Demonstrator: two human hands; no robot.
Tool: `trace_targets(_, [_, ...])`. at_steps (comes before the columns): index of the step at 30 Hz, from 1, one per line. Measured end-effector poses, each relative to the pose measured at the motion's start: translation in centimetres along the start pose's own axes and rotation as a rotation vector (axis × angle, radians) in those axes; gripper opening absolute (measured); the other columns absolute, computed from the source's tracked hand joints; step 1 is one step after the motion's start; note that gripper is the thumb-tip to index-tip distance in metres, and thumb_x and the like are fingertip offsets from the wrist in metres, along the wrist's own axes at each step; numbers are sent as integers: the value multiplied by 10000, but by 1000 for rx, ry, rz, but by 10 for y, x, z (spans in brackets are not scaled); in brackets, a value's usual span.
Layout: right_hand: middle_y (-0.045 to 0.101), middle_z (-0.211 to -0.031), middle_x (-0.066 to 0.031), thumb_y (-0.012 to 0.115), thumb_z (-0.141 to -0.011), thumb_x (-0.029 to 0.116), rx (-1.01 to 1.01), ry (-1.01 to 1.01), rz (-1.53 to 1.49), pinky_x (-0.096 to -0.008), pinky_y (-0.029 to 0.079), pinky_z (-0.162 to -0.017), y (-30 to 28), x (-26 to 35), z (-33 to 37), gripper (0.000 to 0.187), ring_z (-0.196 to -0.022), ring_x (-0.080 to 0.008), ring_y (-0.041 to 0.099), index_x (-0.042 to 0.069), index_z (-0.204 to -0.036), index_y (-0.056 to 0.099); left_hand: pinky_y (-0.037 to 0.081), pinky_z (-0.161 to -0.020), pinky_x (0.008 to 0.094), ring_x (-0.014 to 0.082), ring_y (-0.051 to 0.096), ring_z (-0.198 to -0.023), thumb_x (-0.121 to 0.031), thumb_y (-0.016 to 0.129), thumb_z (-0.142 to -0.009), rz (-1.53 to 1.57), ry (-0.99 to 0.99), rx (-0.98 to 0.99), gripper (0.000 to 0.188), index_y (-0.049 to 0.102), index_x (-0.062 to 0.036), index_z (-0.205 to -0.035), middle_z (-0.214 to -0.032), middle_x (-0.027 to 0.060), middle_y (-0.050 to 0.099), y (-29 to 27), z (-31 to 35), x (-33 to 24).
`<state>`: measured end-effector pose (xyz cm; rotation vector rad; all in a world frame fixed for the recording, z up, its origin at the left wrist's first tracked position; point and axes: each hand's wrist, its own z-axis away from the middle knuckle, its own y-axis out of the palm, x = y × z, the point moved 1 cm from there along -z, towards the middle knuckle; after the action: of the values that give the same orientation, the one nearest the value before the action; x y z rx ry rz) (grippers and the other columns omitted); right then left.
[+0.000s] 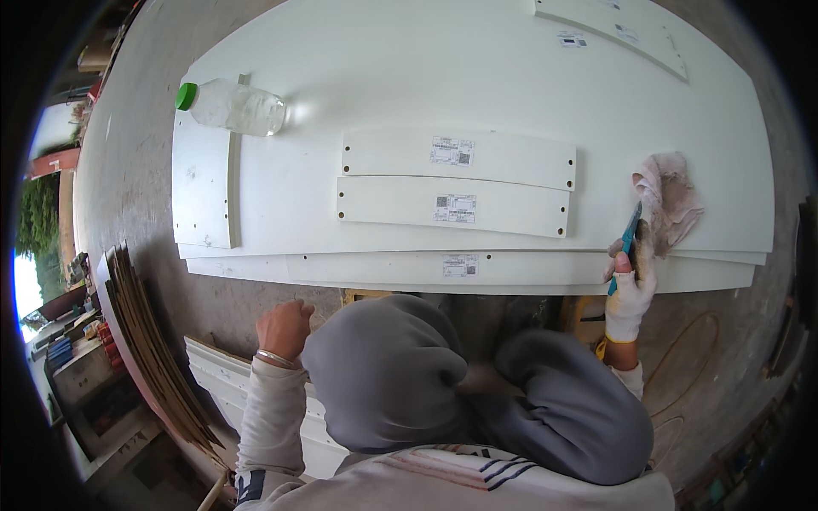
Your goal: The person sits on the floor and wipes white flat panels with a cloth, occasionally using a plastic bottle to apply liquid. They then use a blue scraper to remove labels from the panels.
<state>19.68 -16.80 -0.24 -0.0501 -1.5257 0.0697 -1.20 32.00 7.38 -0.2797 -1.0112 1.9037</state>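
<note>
My right hand (632, 285), in a white work glove with a yellow cuff, is closed around a slim teal tool that looks like a utility knife (631, 228). It is held over the right front edge of the white panels. A crumpled pinkish-white rag (673, 204) lies just beyond, touching or very close to the gloved fingers. My left hand (285, 330) is bare, with a bracelet at the wrist. Its fingers are curled into a fist beside my knee, and nothing shows in it. Two short white boards (392, 206) with labels and drilled holes lie side by side in the middle.
Large stacked white panels (477, 94) carry everything. A clear bottle (234, 106) with a green cap lies at the far left, by a small white board (203, 187). Another board (613, 34) sits far right. Brown sheets (158, 358) lean at left; a hose (703, 358) lies on the floor.
</note>
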Motion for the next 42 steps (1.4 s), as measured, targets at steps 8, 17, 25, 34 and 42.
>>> trace_targets(8, [667,-1162,-104,649,-995,73,110,-10,-3,-224,474,-595,14,-6,4,597,-739,-82,559,-3,-1558,466,488,-1031,477,351,590,-1248,-14,657,-875,232,708,-704,479,641,-36,-1354,-1300,141,658,-49,-33,-109])
trace_targets(17, [660,-1128,-79,657,-1000,84,73,6,-8,-220,469,-604,0,-5,12,577,-743,-65,544,-31,-1538,483,135,-1295,543,390,208,-1597,-134,684,-926,206,821,-621,797,307,-39,-1622,-1707,194,272,-13,-77,-160])
trace_targets(25, [619,-1442,-180,662,-966,-1,80,44,75,-315,512,-1037,3,-2,9,549,-1253,-191,608,-67,-1491,518,109,-1295,573,361,206,-1604,-222,737,-874,97,976,-579,836,362,-6,-1589,-1698,194,295,-39,-78,-196])
trace_targets(34, [642,-1410,-201,650,-932,-30,208,-142,271,-343,473,-1098,8,3,6,524,-1307,-283,628,-38,-1451,571,128,-1274,607,481,157,-1589,-264,788,-854,115,1012,-607,882,376,-77,-1611,-1703,251,240,-37,-82,-201])
trace_targets(42, [666,-1270,-175,644,-922,-39,351,-171,363,-333,503,-983,9,13,-4,534,-1118,-262,648,5,-1452,589,111,-1279,612,475,163,-1590,-243,810,-835,167,1045,-505,871,404,-72,-1587,-1699,264,238,-43,-78,-194])
